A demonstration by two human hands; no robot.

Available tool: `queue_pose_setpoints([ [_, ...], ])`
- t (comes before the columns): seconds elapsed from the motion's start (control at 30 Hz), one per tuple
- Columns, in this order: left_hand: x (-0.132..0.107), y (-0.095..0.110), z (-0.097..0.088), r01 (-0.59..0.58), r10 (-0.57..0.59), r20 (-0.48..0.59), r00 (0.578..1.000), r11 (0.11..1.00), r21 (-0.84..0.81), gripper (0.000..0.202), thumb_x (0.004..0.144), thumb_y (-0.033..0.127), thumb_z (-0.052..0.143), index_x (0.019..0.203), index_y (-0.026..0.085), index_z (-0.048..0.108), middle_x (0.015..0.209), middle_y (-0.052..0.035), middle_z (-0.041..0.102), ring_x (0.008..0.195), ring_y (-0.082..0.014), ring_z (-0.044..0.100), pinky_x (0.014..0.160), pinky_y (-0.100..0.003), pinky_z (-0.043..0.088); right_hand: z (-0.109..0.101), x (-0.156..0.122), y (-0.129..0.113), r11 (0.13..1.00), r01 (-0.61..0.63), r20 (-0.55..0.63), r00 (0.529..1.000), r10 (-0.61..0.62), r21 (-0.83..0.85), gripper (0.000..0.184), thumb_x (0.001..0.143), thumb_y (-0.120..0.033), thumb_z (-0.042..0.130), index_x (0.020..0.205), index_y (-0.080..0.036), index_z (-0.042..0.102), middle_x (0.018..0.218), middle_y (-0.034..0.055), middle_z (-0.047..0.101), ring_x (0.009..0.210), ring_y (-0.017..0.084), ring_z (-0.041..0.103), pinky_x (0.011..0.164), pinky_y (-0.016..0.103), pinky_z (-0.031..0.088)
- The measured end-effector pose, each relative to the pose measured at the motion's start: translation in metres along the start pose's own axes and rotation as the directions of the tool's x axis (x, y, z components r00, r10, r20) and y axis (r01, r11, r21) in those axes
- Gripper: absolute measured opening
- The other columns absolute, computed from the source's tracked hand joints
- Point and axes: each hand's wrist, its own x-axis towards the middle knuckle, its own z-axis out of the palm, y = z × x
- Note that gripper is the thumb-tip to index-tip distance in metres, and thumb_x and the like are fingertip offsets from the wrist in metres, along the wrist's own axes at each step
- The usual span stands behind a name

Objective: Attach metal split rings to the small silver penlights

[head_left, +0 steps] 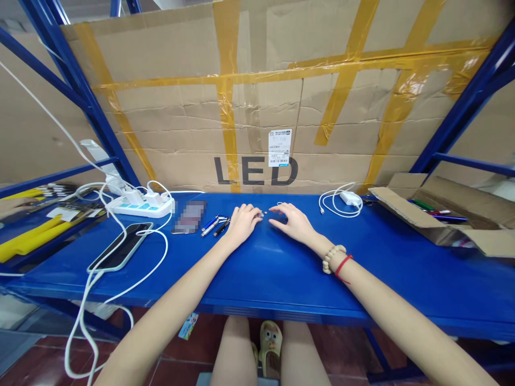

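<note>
My left hand (243, 224) rests over the middle of the blue table, its fingers curled together. A small shiny piece (260, 215) shows at its fingertips, too small to name. Just right of it, my right hand (295, 222) has thumb and fingers apart and holds nothing that I can see. Between the two hands lies a tiny light-coloured bit (265, 213). Several pens or pen-like sticks (210, 225), blue, silver and black, lie beside my left hand, partly hidden by it.
A power strip (139, 207) with plugs and white cables stands at left, near a phone (120, 247) and a blurred-out flat device (189, 217). At right are a coiled charger (351, 199) and an open cardboard box (414, 214) with pens. A large taped carton (181, 123) walls the back.
</note>
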Motion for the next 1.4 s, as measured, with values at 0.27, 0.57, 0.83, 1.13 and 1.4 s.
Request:
queue_pose_setpoints([
  [0.27, 0.001, -0.002, 0.001, 0.057, -0.058, -0.024, 0.998, 0.997, -0.044, 0.014, 0.088, 0.026, 0.047, 0.092, 0.021, 0.059, 0.1, -0.0045, 0.058, 0.095, -0.0206, 0.049, 0.081, -0.034, 0.034, 0.015, -0.003, 0.004, 0.988, -0.029, 0.194, 0.979, 0.058, -0.15, 0.057, 0.084, -0.059, 0.041, 0.129, -0.023, 0.048, 0.131, 0.0103, 0.046, 0.121, 0.028, 0.039, 0.097, 0.047, 0.032],
  [0.57, 0.001, 0.001, 0.0, 0.071, -0.075, -0.053, 0.996, 0.995, -0.074, 0.016, 0.09, 0.022, 0.04, 0.093, 0.021, 0.056, 0.101, -0.0034, 0.061, 0.095, -0.0201, 0.05, 0.08, -0.034, 0.034, 0.018, 0.001, 0.001, 0.985, 0.061, 0.26, 0.966, -0.017, -0.161, 0.065, 0.087, -0.059, 0.034, 0.137, -0.018, 0.037, 0.141, 0.0104, 0.037, 0.131, 0.025, 0.029, 0.106, 0.047, 0.019],
  [0.83, 0.0, 0.001, 0.001, 0.093, -0.101, -0.096, 0.99, 0.992, -0.088, 0.014, 0.09, 0.025, 0.042, 0.091, 0.021, 0.056, 0.101, -0.0033, 0.06, 0.096, -0.0197, 0.05, 0.08, -0.033, 0.034, 0.021, 0.0, 0.005, 0.99, 0.106, 0.284, 0.956, -0.076, -0.092, 0.065, 0.086, -0.061, 0.033, 0.137, -0.021, 0.036, 0.14, 0.0102, 0.039, 0.132, 0.027, 0.028, 0.106, 0.05, 0.018],
  [1.13, 0.001, 0.001, 0.004, 0.082, -0.091, -0.088, 0.992, 0.992, -0.096, 0.015, 0.09, 0.027, 0.043, 0.092, 0.022, 0.056, 0.101, -0.0036, 0.059, 0.096, -0.0196, 0.05, 0.079, -0.033, 0.034, 0.017, 0.003, 0.004, 0.987, 0.156, 0.136, 0.98, -0.148, -0.049, 0.04, 0.089, -0.03, 0.043, 0.128, -0.024, 0.046, 0.116, 0.0073, 0.06, 0.11, 0.021, 0.05, 0.096, 0.042, 0.032],
  [1.4, 0.0, 0.003, 0.001, 0.038, -0.045, -0.049, 0.998, 0.99, -0.133, 0.015, 0.09, 0.023, 0.042, 0.09, 0.02, 0.057, 0.101, -0.0032, 0.059, 0.096, -0.0186, 0.051, 0.08, -0.032, 0.034, 0.015, 0.004, 0.005, 0.993, 0.111, 0.134, 0.986, -0.105, -0.042, 0.032, 0.086, -0.023, 0.049, 0.117, -0.025, 0.057, 0.103, 0.0041, 0.065, 0.099, 0.019, 0.053, 0.088, 0.038, 0.034],
])
